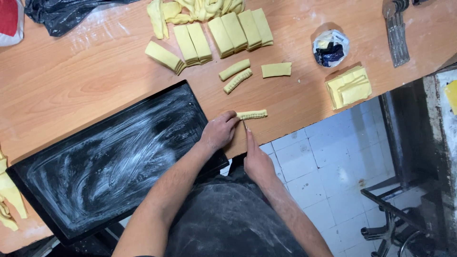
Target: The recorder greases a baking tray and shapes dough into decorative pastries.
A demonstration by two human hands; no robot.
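Hands of a person in a dark, flour-dusted apron (228,219) work at the near edge of a wooden table (71,76), seen from above. Right hand (257,159) comes up from the near side, fingers closed round a thin blade whose tip meets the left end of a notched roll of yellow dough (252,114). Left hand (219,131) lies just left of it, fingers curled and pinching that same end of the roll against the wood. Left of both hands a black baking tray (109,162), smeared white with flour, sits at a slant, one corner hanging over the table edge. Farther back lie a second notched roll (237,80), a smooth roll (234,69) and a flat dough rectangle (276,70). To the right a loose stack of yellow squares (349,86) rests near the edge, with a small crumpled packet (330,47) behind it. Farthest off, stacked dough strips (223,33) stand in a row, twisted scraps (200,9) beyond them, a black plastic bag (66,14) at far left and metal tools (396,33) at far right
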